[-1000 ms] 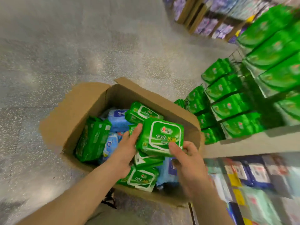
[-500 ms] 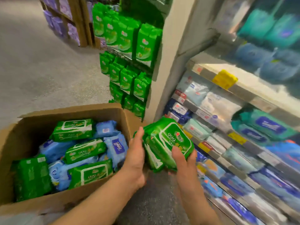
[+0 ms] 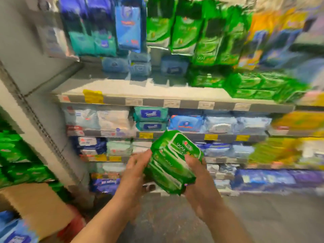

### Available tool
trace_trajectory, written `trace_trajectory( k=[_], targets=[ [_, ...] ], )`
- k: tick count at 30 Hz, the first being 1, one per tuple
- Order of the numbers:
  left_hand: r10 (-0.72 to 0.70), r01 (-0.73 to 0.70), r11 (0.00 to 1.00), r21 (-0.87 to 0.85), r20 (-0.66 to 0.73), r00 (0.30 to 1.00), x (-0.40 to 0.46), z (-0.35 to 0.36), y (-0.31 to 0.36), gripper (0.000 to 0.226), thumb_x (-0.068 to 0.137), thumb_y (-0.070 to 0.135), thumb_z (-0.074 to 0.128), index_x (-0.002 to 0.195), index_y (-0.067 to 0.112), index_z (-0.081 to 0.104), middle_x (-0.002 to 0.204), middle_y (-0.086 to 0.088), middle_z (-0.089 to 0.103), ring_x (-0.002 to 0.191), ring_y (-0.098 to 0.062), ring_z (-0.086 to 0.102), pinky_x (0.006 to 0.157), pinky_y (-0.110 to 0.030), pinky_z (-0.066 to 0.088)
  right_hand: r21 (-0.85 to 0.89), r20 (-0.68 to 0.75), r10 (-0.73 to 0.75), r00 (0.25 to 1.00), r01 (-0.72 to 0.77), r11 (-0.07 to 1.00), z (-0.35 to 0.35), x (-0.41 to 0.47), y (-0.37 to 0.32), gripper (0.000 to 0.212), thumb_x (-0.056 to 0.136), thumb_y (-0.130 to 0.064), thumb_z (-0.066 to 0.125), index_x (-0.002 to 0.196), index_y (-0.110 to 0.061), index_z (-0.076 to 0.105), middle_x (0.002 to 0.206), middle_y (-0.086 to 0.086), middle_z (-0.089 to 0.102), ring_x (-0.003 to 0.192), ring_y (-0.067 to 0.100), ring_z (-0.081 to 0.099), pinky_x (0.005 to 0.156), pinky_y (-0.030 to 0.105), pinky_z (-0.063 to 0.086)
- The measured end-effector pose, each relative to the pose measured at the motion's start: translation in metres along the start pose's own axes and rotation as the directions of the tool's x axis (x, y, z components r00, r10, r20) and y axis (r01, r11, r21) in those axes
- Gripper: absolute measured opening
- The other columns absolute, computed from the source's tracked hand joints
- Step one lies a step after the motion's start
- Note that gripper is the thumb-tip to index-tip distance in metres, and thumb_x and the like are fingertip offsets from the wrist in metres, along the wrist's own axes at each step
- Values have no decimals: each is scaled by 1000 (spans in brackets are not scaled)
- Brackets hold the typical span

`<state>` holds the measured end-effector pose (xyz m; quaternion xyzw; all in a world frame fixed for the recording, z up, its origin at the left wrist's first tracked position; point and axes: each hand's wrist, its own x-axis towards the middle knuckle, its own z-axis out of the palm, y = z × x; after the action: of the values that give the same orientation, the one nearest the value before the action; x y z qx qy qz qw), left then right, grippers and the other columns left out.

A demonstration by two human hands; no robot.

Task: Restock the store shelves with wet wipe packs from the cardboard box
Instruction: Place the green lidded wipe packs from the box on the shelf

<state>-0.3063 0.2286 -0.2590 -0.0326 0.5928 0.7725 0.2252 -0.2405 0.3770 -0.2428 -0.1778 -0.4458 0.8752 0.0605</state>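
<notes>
In front of the shelves: a stack of green wet wipe packs, tilted, held between both hands
Left hand: at 9 o'clock of the stack, fingers pressed along its side, thumb curled at its edge
Right hand: at 5 o'clock, thumb on top, fingers wrapped beneath
Shelves: beyond the stack at 12 o'clock, blurred; green packs lie at 1 o'clock on the upper shelf
Cardboard box: at 8 o'clock, blue packs inside
</notes>
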Motion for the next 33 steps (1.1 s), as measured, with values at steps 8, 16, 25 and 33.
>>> trace_trajectory(
  k=[8, 16, 25, 33],
  targets=[
    [-42, -14, 986, 164, 333, 942, 57, 85, 43, 63, 67, 58, 82, 124, 42, 60, 102, -8, 75, 84, -29, 76, 57, -36, 55, -105, -71, -64, 995, 56, 993, -57, 31, -73, 71, 80, -40, 71, 144, -15, 50, 133, 18, 67, 120, 40, 66, 96, 65, 53],
    [-134, 101, 991, 92, 518, 845, 154, 154, 58, 55, 76, 51, 74, 125, 31, 58, 105, -8, 77, 84, -32, 75, 57, -42, 60, -419, -185, -191, 964, 98, 903, -88, 105, -142, 65, 66, -56, 80, 126, -40, 60, 127, 2, 72, 117, 32, 69, 104, 66, 47],
    [-177, 124, 983, 138, 512, 840, 231, 223, 71, 22, 94, 42, 60, 106, 24, 57, 64, -4, 61, 41, -20, 52, 33, -19, 33, -673, -174, -330, 928, 132, 728, -113, 158, -198, 86, 50, -87, 76, 127, -57, 49, 120, -23, 71, 113, 4, 68, 101, 43, 52],
    [-135, 20, 971, 238, 475, 869, 273, 287, 66, 75, 57, 74, 77, 114, 26, 65, 84, -16, 70, 55, -26, 61, 48, -32, 47, -604, -172, -229, 958, 81, 793, -180, 209, -269, 55, 67, -62, 80, 116, -39, 69, 112, -2, 78, 107, 22, 73, 97, 50, 56]
  ],
)
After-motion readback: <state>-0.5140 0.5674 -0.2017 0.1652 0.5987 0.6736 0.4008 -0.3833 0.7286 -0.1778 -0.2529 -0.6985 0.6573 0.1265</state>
